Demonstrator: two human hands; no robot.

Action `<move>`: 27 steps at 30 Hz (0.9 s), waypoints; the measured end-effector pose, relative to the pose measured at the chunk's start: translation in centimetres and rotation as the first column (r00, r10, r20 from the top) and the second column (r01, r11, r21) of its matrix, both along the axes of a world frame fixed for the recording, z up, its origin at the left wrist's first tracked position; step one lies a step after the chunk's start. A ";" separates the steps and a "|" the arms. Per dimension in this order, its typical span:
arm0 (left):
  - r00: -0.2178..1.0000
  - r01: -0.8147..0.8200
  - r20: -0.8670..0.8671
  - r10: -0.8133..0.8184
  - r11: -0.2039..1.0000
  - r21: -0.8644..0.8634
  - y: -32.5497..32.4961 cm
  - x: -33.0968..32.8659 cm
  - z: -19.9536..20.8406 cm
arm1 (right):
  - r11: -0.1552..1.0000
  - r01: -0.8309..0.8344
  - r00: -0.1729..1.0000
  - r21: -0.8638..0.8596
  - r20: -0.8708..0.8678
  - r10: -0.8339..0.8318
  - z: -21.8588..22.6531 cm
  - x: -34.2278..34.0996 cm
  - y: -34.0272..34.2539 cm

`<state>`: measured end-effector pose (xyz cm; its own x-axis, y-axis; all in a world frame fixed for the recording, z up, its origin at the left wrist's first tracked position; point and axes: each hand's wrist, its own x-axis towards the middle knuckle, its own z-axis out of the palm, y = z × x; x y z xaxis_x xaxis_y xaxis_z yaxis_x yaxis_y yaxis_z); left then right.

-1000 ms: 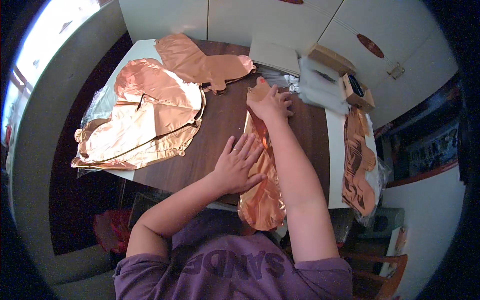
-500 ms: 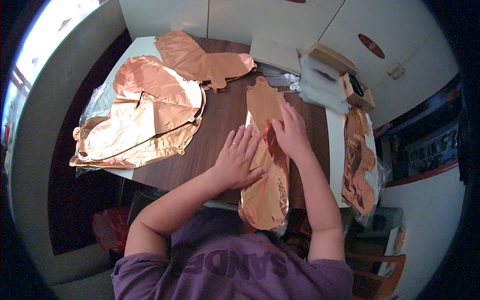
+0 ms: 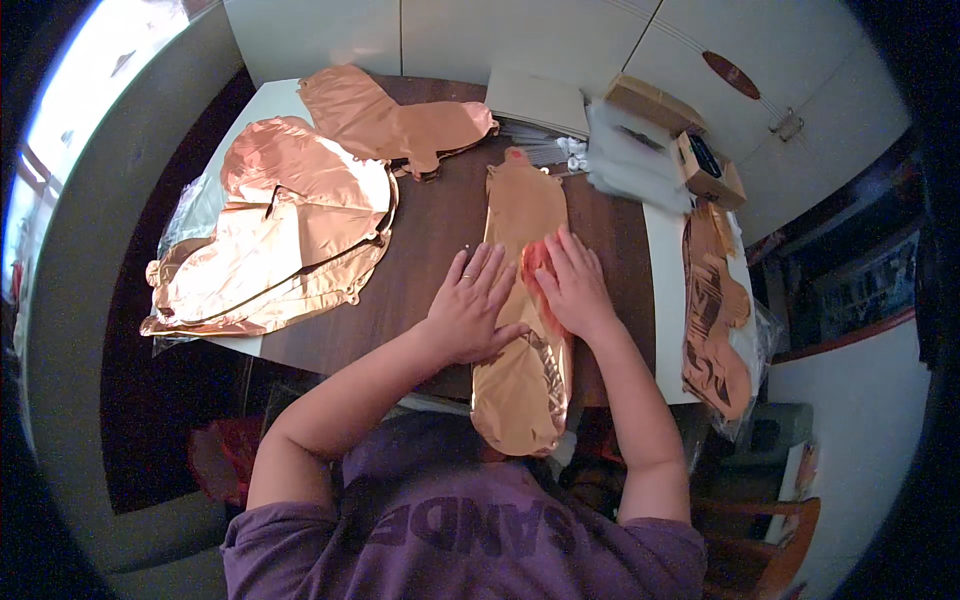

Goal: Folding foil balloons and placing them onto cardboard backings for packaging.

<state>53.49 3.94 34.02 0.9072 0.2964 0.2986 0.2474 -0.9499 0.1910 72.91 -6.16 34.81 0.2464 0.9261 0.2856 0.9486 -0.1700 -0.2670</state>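
A long, flat, rose-gold foil balloon (image 3: 522,205) lies lengthwise in front of me on the dark brown table (image 3: 425,220). Its rounded near end hangs over the table's front edge, and creases run across its lower half. My left hand (image 3: 470,308) rests on the balloon's left edge, fingers stretched and slightly apart. On the right edge, my right hand (image 3: 575,288) lies with its fingers extended over the foil. Reddish reflections show between the two hands. Neither hand grips anything.
Large flat foil balloons (image 3: 290,215) are stacked at the left, and another foil piece (image 3: 400,125) lies behind. Far right are a pale box (image 3: 535,105), a frosted plastic bag (image 3: 635,150) and a small open carton (image 3: 710,170). Wavy foil pieces (image 3: 715,310) line the right edge.
My right hand has slid a little nearer to me along the balloon's right edge. The left hand stays almost in place. The whole view has shifted slightly.
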 end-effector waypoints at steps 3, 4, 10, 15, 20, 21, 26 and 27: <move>1.000 0.009 -0.018 -0.010 0.998 -0.054 0.1 0.0 0.1 | 1.000 0.023 0.998 -0.012 0.058 -0.022 0.1 -0.2 0.1; 1.000 0.006 -0.017 -0.007 0.999 -0.054 0.1 -0.1 0.1 | 0.999 0.037 0.993 -0.032 0.110 -0.033 0.4 -0.3 0.2; 1.000 -0.023 0.000 0.023 1.000 0.014 0.0 -0.1 0.3 | 0.986 0.167 0.931 0.025 -0.332 -0.149 4.1 1.2 6.2; 0.998 -0.018 0.061 0.024 0.995 -0.099 0.0 0.1 0.4 | 0.775 0.562 0.775 -0.289 -0.144 -0.615 5.4 0.5 13.7; 0.999 -0.039 0.010 0.041 0.994 -0.098 0.0 -0.1 0.2 | 0.705 0.576 0.734 -0.414 -0.118 -0.669 6.2 -1.9 16.3; 0.999 -0.031 0.005 0.032 0.996 -0.087 0.0 0.0 0.3 | 0.684 0.590 0.708 -0.428 -0.131 -0.693 6.2 -1.7 16.8; 0.997 -0.020 0.069 0.025 0.997 -0.079 -0.1 -0.1 0.3 | 0.685 0.598 0.687 -0.417 -0.175 -0.706 5.9 -1.3 17.2; 0.997 -0.022 0.070 0.028 0.996 -0.082 -0.1 -0.1 0.3 | 0.681 0.602 0.684 -0.416 -0.171 -0.709 5.8 -1.4 17.3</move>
<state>53.38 3.81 34.32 0.8767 0.3444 0.3359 0.2538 -0.9242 0.2853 71.53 11.10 40.63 0.8436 0.5083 -0.1730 0.4366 -0.8369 -0.3301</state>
